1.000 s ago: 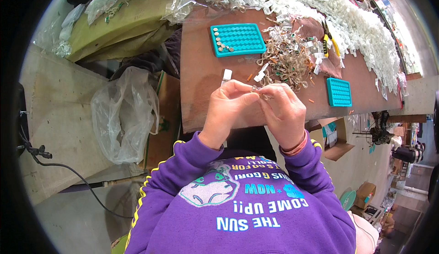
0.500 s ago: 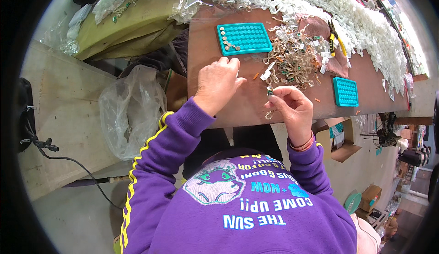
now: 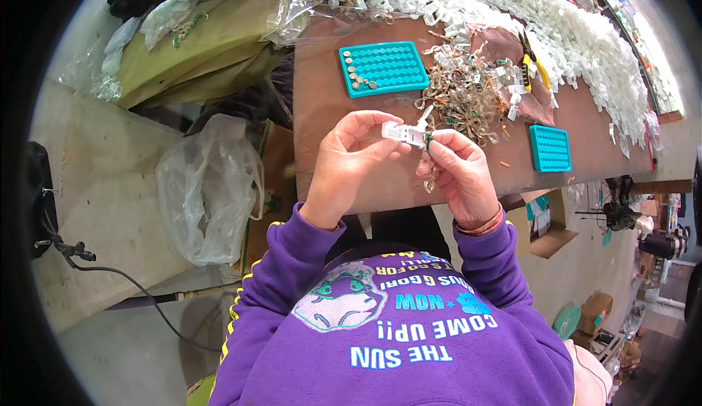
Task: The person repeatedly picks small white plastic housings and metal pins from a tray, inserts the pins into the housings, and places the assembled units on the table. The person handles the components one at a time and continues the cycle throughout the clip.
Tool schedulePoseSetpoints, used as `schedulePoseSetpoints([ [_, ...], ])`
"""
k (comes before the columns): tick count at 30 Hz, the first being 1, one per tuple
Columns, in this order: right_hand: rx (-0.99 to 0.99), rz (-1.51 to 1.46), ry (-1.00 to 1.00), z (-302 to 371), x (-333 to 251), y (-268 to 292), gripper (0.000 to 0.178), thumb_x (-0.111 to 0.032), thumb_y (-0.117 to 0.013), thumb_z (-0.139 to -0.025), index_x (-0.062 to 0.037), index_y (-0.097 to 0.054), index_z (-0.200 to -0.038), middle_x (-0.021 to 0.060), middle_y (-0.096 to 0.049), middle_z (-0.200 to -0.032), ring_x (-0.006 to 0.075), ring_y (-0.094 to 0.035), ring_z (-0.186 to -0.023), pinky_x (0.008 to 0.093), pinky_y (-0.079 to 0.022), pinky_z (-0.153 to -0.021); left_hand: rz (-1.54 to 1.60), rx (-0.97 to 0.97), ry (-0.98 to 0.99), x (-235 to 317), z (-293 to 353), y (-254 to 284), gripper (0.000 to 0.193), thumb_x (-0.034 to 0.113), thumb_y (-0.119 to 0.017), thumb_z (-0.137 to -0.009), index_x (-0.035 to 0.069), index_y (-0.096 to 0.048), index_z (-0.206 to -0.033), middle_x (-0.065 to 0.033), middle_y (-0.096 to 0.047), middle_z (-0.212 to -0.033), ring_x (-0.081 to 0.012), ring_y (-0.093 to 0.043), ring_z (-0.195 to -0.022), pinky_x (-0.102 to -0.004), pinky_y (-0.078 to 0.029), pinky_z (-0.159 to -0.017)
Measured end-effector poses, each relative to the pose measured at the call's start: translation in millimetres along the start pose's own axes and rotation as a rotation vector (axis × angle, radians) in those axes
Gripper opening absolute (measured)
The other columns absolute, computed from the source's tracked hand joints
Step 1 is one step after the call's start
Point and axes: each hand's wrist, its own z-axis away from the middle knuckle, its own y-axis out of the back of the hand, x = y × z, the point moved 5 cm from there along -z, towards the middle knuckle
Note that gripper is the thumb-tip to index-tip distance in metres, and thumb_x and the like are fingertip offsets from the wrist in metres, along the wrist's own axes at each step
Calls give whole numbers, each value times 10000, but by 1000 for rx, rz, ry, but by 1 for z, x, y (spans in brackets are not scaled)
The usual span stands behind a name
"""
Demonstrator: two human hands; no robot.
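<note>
1. Since the earlier frame, the left grip has left the surface and come across to the right grip, now with a white casing in it.
2. The left grip pinches the casing between thumb and fingers; the right grip pinches a small green piece in the fingertips, with a pale, looped strand hanging below.
3. Both things are held up above the near part of the surface, end to end between the hands; whether they touch or interlock I cannot tell.
4. The casing is probably very light, stiff and somewhat slick, best taken by its long sides with its end left free. The green piece looks more delicate, so its edges seem the safer hold; the strand is likely soft and easily snagged.
5. The casing is white, small, oblong and boxy; the green piece is tiny and dark, its detail too small to read.
6. Beyond them sit a tangled pile, a teal tray with round metallic discs at its left side, and yellow-handled pliers.
</note>
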Motion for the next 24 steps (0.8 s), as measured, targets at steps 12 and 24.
schedulePoseSetpoints([
  [12, 9, 78, -70, -5, 8, -9, 117, -89, -598, -945, -6, -633, -1020, 52, -677, -925, 98, -624, -709, 245, -517, -665, 54, 88, -3, -9, 9, -2, 260, 23, -635, -904, -1, -584, -1158, -82, -633, -1124, -143, -608, -1023, -286, -492, -911],
  [24, 0, 244, 42, -6, 9, -17, 121, -92, -642, -918, 16, -650, -971, 27, -659, -822, 62, -594, -713, 209, -473, -638, 278, 69, 152, -25, 15, 4, 246, 33, -640, -906, 23, -590, -1147, -66, -642, -1069, -136, -611, -991, -295, -486, -906],
])
